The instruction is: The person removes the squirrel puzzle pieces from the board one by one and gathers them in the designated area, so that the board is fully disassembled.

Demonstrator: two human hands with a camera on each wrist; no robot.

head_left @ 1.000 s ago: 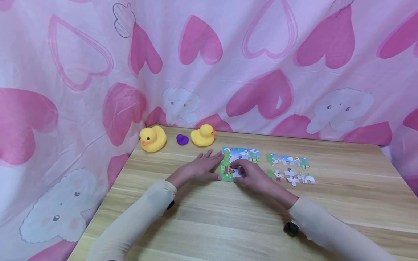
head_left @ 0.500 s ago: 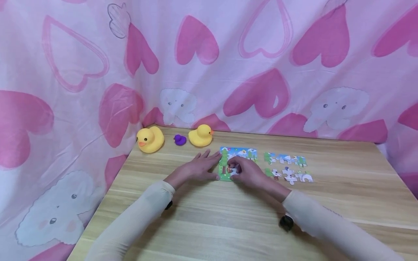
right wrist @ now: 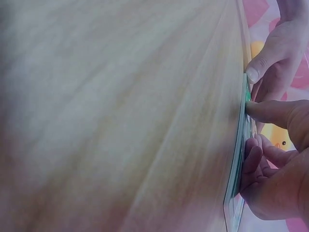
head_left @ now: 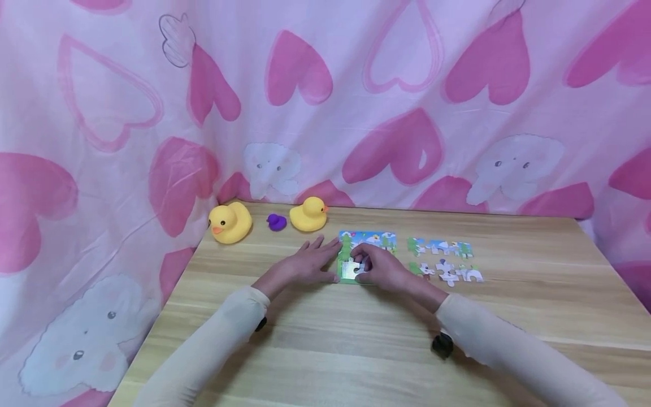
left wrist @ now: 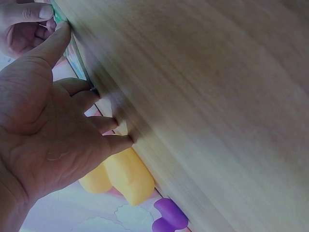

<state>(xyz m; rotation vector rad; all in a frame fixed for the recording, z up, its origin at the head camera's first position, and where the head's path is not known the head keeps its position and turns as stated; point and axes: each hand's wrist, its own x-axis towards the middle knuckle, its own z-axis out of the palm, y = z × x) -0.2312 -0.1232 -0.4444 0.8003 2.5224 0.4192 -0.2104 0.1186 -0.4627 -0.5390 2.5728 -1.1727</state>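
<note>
A small colourful jigsaw board (head_left: 347,238) lies flat on the wooden table. My left hand (head_left: 309,264) rests along its left edge with fingers spread and straight; in the left wrist view the thumb (left wrist: 60,41) touches the board's edge. Over the board, my right hand (head_left: 382,269) has curled fingers and pinches a jigsaw piece (head_left: 350,269) at the lower left, which looks pale and shiny. The right hand hides part of the board and piece. Right of the board lie several loose jigsaw pieces (head_left: 447,273) in two rows.
At the table's back left stand a large yellow duck (head_left: 230,223), a small purple duck (head_left: 277,222) and another yellow duck (head_left: 308,214). A pink heart-patterned curtain (head_left: 285,124) hangs behind and left of the wooden table (head_left: 315,350).
The lower-left piece by the right fingertips has gone from showing its picture to looking pale and shiny. Both hands stay at the board; the head view has shifted slightly.
</note>
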